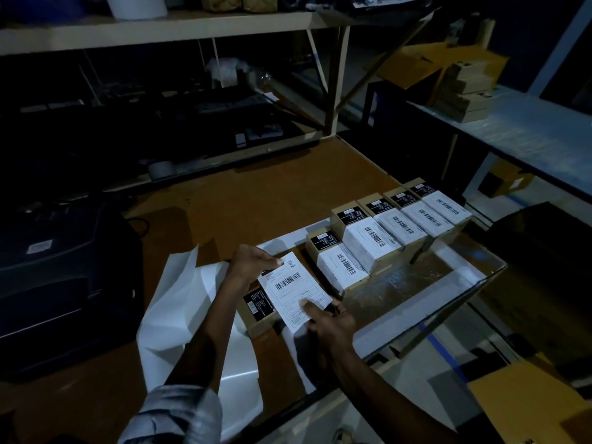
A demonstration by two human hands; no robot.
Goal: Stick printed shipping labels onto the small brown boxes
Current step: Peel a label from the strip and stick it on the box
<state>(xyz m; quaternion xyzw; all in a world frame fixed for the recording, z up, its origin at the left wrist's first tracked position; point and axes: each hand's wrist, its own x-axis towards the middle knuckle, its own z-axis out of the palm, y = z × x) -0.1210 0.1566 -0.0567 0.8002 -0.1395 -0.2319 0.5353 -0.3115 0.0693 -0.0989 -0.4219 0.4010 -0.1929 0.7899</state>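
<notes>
A white shipping label [293,291] with a barcode hangs over a small brown box [258,315] at the near end of the row. My left hand [253,262] pinches the label's far corner. My right hand [330,322] pinches its near edge, thumb on the printed face. The box under it shows a black sticker on its left part; the rest of it is hidden by the label. Behind it, several brown boxes [368,241] with white labels stuck on top stand in a row running to the far right.
Loose white backing sheets [179,302] lie at the left of the brown table [256,200]. A black printer [57,267] stands further left. A glossy board [416,283] lies under the boxes at the table's right edge. Shelves with more boxes [464,91] stand behind.
</notes>
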